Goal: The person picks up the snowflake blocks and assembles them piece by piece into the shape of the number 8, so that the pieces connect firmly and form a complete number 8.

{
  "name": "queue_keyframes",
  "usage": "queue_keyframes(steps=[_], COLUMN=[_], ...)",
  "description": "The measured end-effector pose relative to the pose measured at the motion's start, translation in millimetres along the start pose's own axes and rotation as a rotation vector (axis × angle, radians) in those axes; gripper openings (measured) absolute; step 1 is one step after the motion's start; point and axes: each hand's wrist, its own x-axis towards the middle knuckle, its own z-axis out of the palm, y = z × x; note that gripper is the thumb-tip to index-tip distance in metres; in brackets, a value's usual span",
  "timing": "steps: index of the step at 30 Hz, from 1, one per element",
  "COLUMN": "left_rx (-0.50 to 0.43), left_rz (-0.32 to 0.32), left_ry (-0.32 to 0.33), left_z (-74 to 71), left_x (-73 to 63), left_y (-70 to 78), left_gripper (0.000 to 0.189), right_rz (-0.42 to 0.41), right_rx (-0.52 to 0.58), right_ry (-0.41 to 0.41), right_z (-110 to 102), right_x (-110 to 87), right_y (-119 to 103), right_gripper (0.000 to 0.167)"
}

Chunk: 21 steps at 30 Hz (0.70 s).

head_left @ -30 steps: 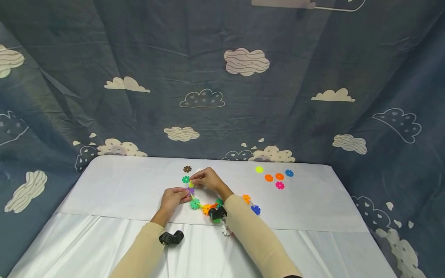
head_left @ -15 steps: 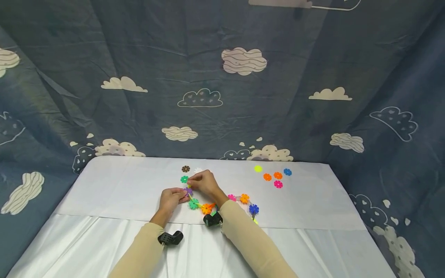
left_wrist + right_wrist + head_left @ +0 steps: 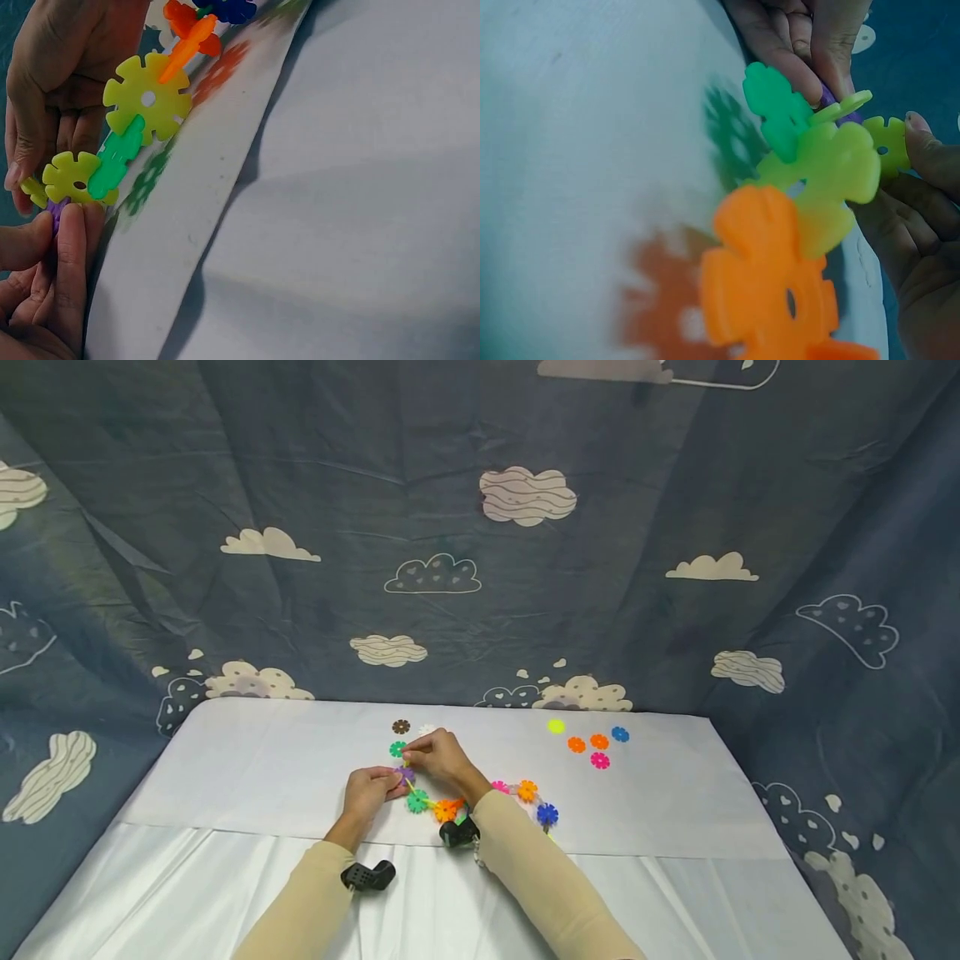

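My left hand (image 3: pixel 367 793) pinches a purple notched flower disc (image 3: pixel 405 775) between thumb and fingers, at the end of a chain of interlocking flower discs. Just beyond it, my right hand (image 3: pixel 444 756) pinches a small yellow disc (image 3: pixel 889 142) by its edge. In the right wrist view that yellow disc meets the purple one; how deep their slots fit is hidden by fingers. From the purple disc the chain runs through yellow, a green disc (image 3: pixel 116 157), a larger yellow disc (image 3: pixel 146 97) and an orange disc (image 3: pixel 765 277). My right forearm covers part of the chain.
Loose green (image 3: pixel 397 749), brown (image 3: pixel 401 727) and white (image 3: pixel 427 729) discs lie past my hands. Several more, including a pink disc (image 3: pixel 600 761), lie at the back right. The chain's far part, with a blue disc (image 3: pixel 547 814), curves beyond my right sleeve on the white-covered table (image 3: pixel 675 802).
My right forearm has shifted slightly left, uncovering a pink disc in the chain. The right fingers have tilted a little at the yellow disc. My left hand keeps its pinch on the purple disc.
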Motion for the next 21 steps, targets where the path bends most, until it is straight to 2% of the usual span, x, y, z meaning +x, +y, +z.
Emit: queue_keyframes(steps=[8, 21], left_rx=[0.004, 0.015], left_rz=[0.016, 0.028], left_ry=[0.017, 0.019], left_z=[1.0, 0.7], left_x=[-2.7, -7.1], left_y=[0.7, 3.3], left_gripper=[0.02, 0.019], right_rz=[0.004, 0.044], right_rx=[-0.056, -0.023], right_ry=[-0.007, -0.002], right_z=[3.0, 7.2], right_x=[1.1, -1.2], right_y=[-2.0, -1.1], right_gripper=[0.014, 0.015])
